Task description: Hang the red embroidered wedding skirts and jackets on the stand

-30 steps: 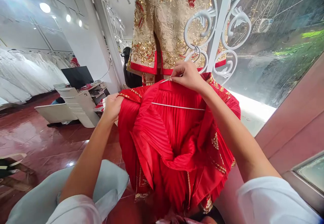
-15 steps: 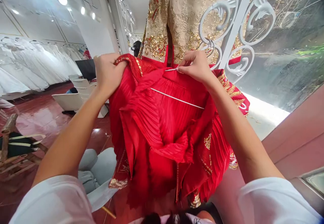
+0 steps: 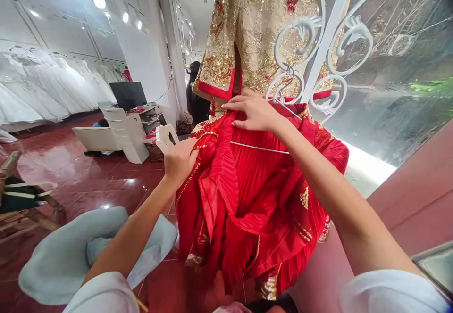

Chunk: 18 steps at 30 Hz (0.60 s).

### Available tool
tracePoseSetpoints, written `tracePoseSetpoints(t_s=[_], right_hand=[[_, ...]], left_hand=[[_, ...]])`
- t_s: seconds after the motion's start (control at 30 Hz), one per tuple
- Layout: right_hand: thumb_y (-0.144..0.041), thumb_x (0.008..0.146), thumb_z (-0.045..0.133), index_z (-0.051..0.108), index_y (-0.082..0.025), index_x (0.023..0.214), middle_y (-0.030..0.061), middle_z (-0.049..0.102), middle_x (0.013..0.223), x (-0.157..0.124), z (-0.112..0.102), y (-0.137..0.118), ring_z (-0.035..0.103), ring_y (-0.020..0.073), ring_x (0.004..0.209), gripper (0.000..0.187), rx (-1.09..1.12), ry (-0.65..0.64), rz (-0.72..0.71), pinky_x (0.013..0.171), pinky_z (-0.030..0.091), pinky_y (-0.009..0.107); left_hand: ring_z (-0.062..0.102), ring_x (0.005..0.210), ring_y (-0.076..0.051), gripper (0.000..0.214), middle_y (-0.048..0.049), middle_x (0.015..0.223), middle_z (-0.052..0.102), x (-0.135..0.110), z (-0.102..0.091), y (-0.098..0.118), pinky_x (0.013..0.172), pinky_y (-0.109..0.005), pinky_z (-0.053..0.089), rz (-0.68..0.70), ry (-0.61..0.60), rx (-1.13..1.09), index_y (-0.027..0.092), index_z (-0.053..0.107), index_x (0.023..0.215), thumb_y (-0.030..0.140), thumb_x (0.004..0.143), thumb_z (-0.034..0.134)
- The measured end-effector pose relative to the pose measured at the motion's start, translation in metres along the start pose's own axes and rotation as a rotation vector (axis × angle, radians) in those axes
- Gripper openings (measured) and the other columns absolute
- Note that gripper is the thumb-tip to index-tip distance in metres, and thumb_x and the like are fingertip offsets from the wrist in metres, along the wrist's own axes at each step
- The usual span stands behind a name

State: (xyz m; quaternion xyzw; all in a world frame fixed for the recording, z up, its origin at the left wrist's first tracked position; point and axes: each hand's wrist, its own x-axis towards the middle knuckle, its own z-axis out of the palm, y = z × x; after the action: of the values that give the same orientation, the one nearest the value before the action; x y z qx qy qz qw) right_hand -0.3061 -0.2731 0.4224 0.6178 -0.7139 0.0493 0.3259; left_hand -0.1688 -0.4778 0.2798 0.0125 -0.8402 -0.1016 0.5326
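Centrally, a red robe (image 3: 247, 174) surrounds a wire hanger (image 3: 260, 147), hook at one o'clock by a white frame (image 3: 322, 44). The left hand (image 3: 180, 161) pinches its ten o'clock edge; the right hand (image 3: 256, 111), at twelve, lies on the collar, grip unclear. Seemingly the hanger is in; the bunched, open front isn't straightened.

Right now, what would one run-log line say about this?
left hand: gripping red garment; right hand: open, at its top edge; white bar: across garment's opening; behind: gold-embroidered garment
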Motion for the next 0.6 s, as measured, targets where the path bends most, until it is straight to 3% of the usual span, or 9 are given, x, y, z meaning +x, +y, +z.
tracePoseSetpoints(t_s=[0.13,0.2,0.3,0.37,0.5,0.6], right_hand=[[-0.019,0.088,0.041,0.067,-0.015,0.108,0.0127,0.066,0.094,0.021,0.005,-0.005,0.056,0.0228,0.085,0.033,-0.112,-0.17,-0.033,0.069,0.034,0.033],[-0.02,0.091,0.038,0.068,-0.014,0.095,0.0116,0.065,0.084,0.028,0.006,0.0,0.055,0.0204,0.076,0.03,-0.112,-0.166,-0.015,0.067,0.032,0.032],[-0.022,0.092,0.038,0.063,-0.016,0.081,0.0072,0.061,0.074,0.032,0.011,0.012,0.052,0.0173,0.068,0.029,0.005,-0.05,0.021,0.067,0.033,0.03],[-0.024,0.092,0.037,0.059,-0.018,0.076,0.0051,0.057,0.069,0.032,0.015,0.017,0.049,0.0165,0.066,0.028,0.093,0.062,0.075,0.068,0.035,0.03],[-0.026,0.09,0.037,0.053,-0.019,0.068,0.0042,0.052,0.065,0.034,0.024,0.019,0.047,0.0167,0.064,0.028,0.192,0.236,0.207,0.069,0.037,0.031],[-0.025,0.088,0.039,0.049,-0.02,0.064,0.0046,0.051,0.064,0.04,0.027,0.017,0.045,0.0168,0.064,0.027,0.224,0.303,0.296,0.07,0.038,0.032]], left_hand=[[0.057,0.114,-0.023,0.028,-0.0105,0.117,0.063,0.013,0.01,-0.013,0.103,-0.036,0.04,-0.128,0.125,-0.198,0.017,0.066,0.105,0.027,0.08,0.057],[0.053,0.118,-0.024,0.041,-0.0119,0.126,0.057,0.021,0.019,-0.024,0.103,-0.037,0.039,-0.259,0.093,-0.35,0.016,0.062,0.111,0.033,0.074,0.065],[0.062,0.09,-0.022,0.04,-0.01,0.098,0.065,0.028,0.032,-0.041,0.082,-0.035,0.05,-0.452,-0.119,-0.62,0.013,0.064,0.095,0.046,0.073,0.062],[0.061,0.071,-0.019,0.041,-0.0055,0.076,0.064,0.029,0.037,-0.048,0.068,-0.031,0.05,-0.492,-0.197,-0.692,0.013,0.064,0.082,0.053,0.073,0.059],[0.057,0.066,-0.017,0.041,-0.0018,0.068,0.062,0.032,0.035,-0.054,0.061,-0.026,0.046,-0.509,-0.172,-0.724,0.015,0.064,0.081,0.053,0.068,0.064],[0.051,0.063,-0.014,0.031,0.0012,0.06,0.056,0.05,0.024,-0.061,0.058,-0.024,0.041,-0.53,-0.101,-0.7,0.015,0.061,0.068,0.046,0.07,0.062]])
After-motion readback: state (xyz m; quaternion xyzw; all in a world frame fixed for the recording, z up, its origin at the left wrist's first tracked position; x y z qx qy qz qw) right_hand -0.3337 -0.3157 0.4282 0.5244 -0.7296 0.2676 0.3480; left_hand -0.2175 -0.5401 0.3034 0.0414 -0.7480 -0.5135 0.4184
